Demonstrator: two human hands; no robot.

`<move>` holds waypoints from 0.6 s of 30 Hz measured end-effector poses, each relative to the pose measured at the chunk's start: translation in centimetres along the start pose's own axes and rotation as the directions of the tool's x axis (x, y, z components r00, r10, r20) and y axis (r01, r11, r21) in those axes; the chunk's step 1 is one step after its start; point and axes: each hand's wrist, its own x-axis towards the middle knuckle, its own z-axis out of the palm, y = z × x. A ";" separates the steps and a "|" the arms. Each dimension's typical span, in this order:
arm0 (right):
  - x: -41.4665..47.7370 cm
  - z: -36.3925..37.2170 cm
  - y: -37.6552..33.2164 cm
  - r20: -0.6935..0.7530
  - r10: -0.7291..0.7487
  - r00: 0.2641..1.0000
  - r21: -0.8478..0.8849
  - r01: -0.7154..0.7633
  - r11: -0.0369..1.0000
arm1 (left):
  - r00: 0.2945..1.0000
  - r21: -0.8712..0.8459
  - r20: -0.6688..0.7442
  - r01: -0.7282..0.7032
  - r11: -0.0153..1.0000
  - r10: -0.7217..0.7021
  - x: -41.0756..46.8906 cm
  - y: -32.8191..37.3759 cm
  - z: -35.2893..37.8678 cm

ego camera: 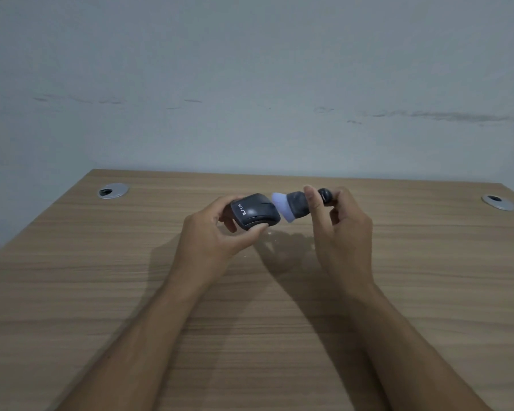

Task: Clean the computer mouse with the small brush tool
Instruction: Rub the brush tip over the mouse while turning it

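Note:
My left hand (217, 235) holds a dark grey computer mouse (254, 211) with white lettering, lifted above the wooden desk (131, 292) and tilted. My right hand (343, 232) grips a small brush tool (294, 207) by its dark handle. The brush's pale bristle head points left and touches the right end of the mouse. The rear end of the brush handle sticks out behind my right fingers.
Two round metal cable grommets are set into the desk, one at the back left (112, 191) and one at the back right (497, 202). A pale wall (250, 84) rises directly behind the desk's far edge. A few small white specks lie under the mouse.

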 end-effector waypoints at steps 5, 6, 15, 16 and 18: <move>-0.5 0.6 -0.7 0.063 -0.074 0.995 -0.027 0.076 0.997 | 0.999 -0.059 0.005 0.050 0.997 -0.050 0.0 0.4 0.2; -0.2 0.5 -0.2 0.043 -0.061 0.997 -0.059 0.064 0.996 | 0.998 -0.078 0.005 0.057 0.995 -0.056 -0.1 0.5 0.0; -1.9 1.0 -3.4 0.077 -0.273 0.959 -0.020 0.275 0.961 | 0.996 0.149 -0.019 0.094 0.984 -0.092 -0.2 0.5 0.8; -2.1 1.3 -3.7 0.085 -0.341 0.936 -0.045 0.346 0.937 | 0.997 0.152 0.004 0.079 0.985 -0.080 -0.2 0.6 0.7; -2.1 1.7 -3.8 0.092 -0.423 0.901 -0.079 0.430 0.899 | 0.999 0.200 0.037 0.023 0.980 -0.031 -0.1 0.7 0.6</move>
